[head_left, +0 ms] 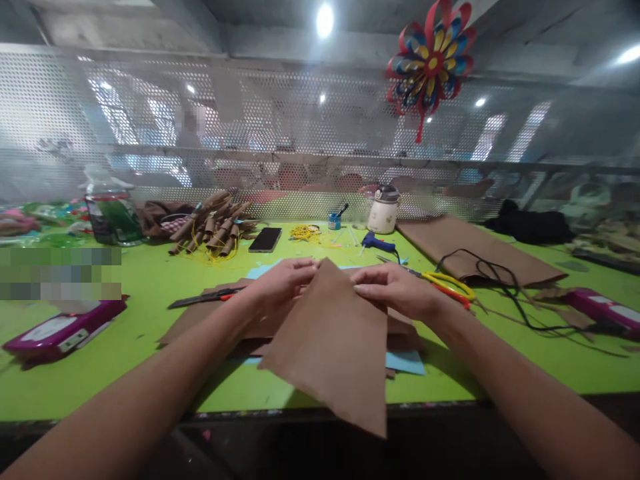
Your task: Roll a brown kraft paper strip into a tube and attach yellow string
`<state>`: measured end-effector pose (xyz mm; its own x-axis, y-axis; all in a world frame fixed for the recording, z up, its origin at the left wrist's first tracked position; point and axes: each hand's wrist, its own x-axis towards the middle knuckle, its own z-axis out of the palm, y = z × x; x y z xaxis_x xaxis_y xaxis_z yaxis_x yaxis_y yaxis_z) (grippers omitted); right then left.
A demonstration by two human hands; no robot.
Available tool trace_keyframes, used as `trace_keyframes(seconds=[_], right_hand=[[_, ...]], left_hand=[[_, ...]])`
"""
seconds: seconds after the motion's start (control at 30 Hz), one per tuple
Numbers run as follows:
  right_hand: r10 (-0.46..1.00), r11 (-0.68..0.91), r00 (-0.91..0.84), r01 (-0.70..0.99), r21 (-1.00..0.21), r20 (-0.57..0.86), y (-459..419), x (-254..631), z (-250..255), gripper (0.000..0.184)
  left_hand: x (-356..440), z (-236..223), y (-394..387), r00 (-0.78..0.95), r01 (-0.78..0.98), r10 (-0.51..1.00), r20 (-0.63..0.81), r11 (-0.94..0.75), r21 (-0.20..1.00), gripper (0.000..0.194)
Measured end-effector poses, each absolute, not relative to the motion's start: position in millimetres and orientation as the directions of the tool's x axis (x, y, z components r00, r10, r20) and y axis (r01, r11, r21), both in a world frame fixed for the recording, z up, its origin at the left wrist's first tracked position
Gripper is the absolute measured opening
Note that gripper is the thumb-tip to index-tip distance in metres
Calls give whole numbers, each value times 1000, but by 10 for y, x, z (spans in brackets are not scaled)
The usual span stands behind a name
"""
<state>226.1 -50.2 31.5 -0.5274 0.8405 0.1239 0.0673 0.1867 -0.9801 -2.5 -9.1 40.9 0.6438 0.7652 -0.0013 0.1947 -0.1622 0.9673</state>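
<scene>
A brown paper sheet (335,340) hangs tilted in front of me, its pointed top between my hands and its lower corner past the table's front edge. My left hand (283,283) grips its upper left edge, the fingertips partly behind the paper. On the upper right edge, my right hand (395,288) pinches the paper between thumb and fingers. Beneath lie more brown paper pieces (197,323) and a light blue sheet (406,362). Dark-bladed scissors (205,297) rest by my left wrist. Yellow-handled scissors (447,283) lie beside my right wrist.
On the green table (145,280) are a phone (265,239), a blue glue gun (379,243), a white bottle (384,212), rolled brown paper tubes (217,230) and folded brown paper (480,247). A black cord (520,307) runs to a purple power strip (607,312); another purple strip (95,323) lies left.
</scene>
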Motion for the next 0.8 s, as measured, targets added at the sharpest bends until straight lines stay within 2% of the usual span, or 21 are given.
trace_keyframes(seconds=[0.03, 0.1, 0.2, 0.3, 0.57, 0.8], right_hand=[[833, 176, -548, 136, -975, 74, -479, 2264, 298, 23], [820, 212, -572, 261, -942, 26, -434, 2256, 265, 24], [799, 349, -600, 417, -839, 34, -384, 2212, 239, 21], [777, 506, -624, 539, -673, 84, -370, 2159, 231, 21], [759, 640, -619, 653, -404, 202, -368, 2048, 92, 20], [751, 657, -625, 682, -320, 210, -349, 2087, 16, 17]], left_hand=[[-38, 419, -48, 574, 156, 818, 42, -159, 975, 36], [-45, 426, -5, 523, 214, 845, 108, -253, 944, 36], [-11, 409, -77, 611, 431, 782, 121, -457, 778, 35], [25, 387, -249, 663, 529, 740, 112, -569, 630, 27], [15, 399, -362, 666, 640, 743, 64, -614, 462, 26], [1, 459, -375, 671, 695, 741, 17, -637, 334, 22]])
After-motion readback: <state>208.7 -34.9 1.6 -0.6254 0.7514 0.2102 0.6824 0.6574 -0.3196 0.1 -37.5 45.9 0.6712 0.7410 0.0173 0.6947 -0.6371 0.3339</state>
